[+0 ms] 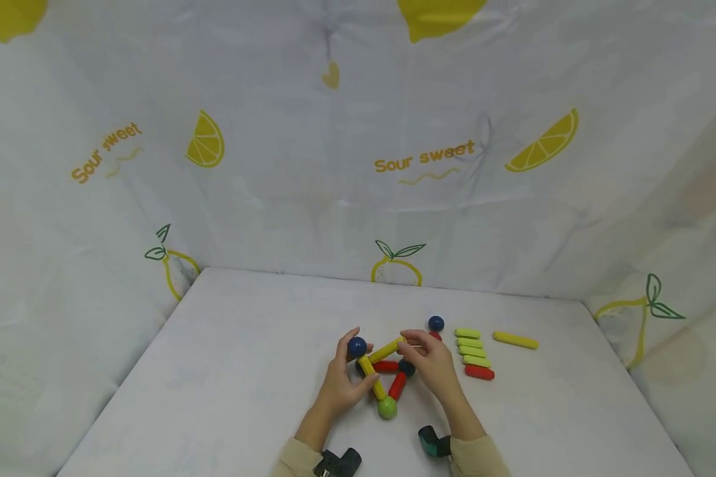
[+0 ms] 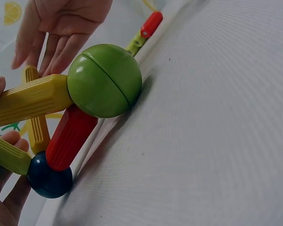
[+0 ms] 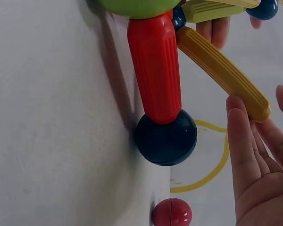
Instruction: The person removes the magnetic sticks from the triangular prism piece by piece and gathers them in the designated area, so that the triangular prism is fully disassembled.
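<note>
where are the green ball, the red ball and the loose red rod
Green ball (image 2: 104, 81), left wrist view: near its centre
Red ball (image 3: 171, 213), right wrist view: near its centre
Loose red rod (image 1: 480, 372), head view: middle

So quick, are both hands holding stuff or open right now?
Left hand: holding the yellow stick joined to the green ball.
Right hand: open, fingers touching the end of another yellow stick.

The right hand (image 3: 262, 172) touches a yellow stick (image 3: 222, 70).
</note>
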